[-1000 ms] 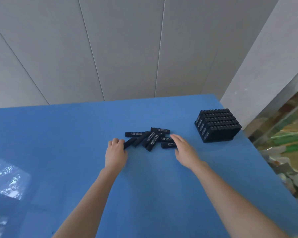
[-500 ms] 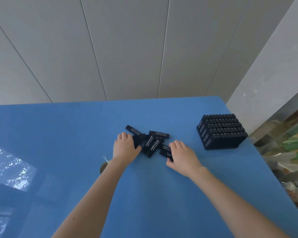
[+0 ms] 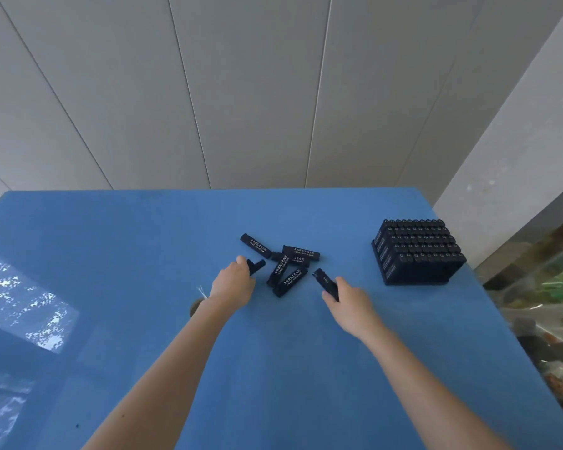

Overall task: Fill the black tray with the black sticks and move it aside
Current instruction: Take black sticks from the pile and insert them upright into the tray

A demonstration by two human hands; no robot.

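— Head view, left hand [image 3: 233, 280] first: gripping anything?
— Curled round one black stick [image 3: 257, 265]. Short free end poking out to the right and a touch away from the body; the rest hidden in the fist.
— And the right hand [image 3: 350, 298]?
— Closed on a second stick [image 3: 322, 278], held along its near half. Long axis slanting away and leftward, free end aimed towards the heap.
— Between the two hands?
— Loose sticks [image 3: 290, 282] in a small heap on the blue tabletop [image 3: 143, 271], white lettering face up. Farthest stick [image 3: 255, 245] slanting from far left to near right. Crosswise stick [image 3: 301, 252] at the heap's right, lying almost left to right. Nearest two side by side, slanting from near left to far right, far ends against the others.
— Black tray [image 3: 416, 276]?
— Well to the right of the heap, near the tabletop's right edge, apart from both hands. Packed with rows of upright sticks [image 3: 416, 241], round ends up.
— Anything else around?
— Small dark round spot [image 3: 194, 309] on the tabletop just beside the left wrist, with a few pale threads. Grey panelled wall [image 3: 241, 92] behind. Bright mottled reflection [image 3: 30, 303] at far left.
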